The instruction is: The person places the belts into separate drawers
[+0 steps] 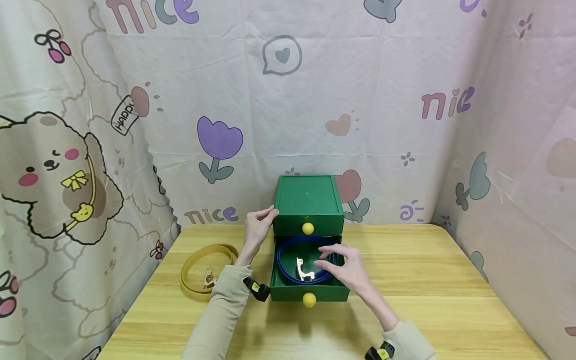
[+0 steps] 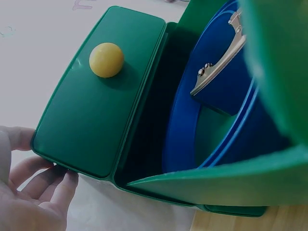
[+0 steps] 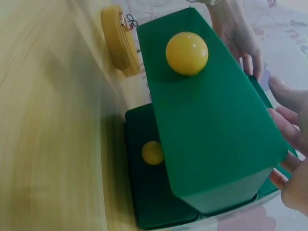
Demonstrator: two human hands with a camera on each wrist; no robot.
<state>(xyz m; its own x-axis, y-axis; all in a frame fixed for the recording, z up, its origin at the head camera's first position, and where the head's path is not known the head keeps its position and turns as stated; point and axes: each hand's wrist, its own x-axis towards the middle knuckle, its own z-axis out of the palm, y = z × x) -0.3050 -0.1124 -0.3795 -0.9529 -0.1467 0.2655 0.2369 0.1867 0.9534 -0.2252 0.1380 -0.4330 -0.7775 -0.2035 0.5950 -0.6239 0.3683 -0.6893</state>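
Observation:
A green chest of drawers [image 1: 308,195] with yellow knobs stands on the table. Its open drawer [image 1: 288,294] holds a coiled blue belt [image 1: 281,272] with a shiny metal buckle [image 1: 300,270]. My left hand [image 1: 256,231] touches the chest's left side near the upper front corner; the left wrist view shows the fingers at that corner, beside the shut top drawer [image 2: 82,120]. Above the open drawer's right part is my right hand [image 1: 346,265], thumb and index finger spread apart with nothing between them. The belt's right portion is partly hidden behind it.
To the left of the chest lies a coiled yellow belt [image 1: 186,265] with a gold buckle [image 1: 209,279], partly behind the left sleeve. Another shut drawer [image 3: 159,187] shows below the open one in the right wrist view. A printed curtain [image 1: 288,100] hangs behind the wooden table [image 1: 405,280].

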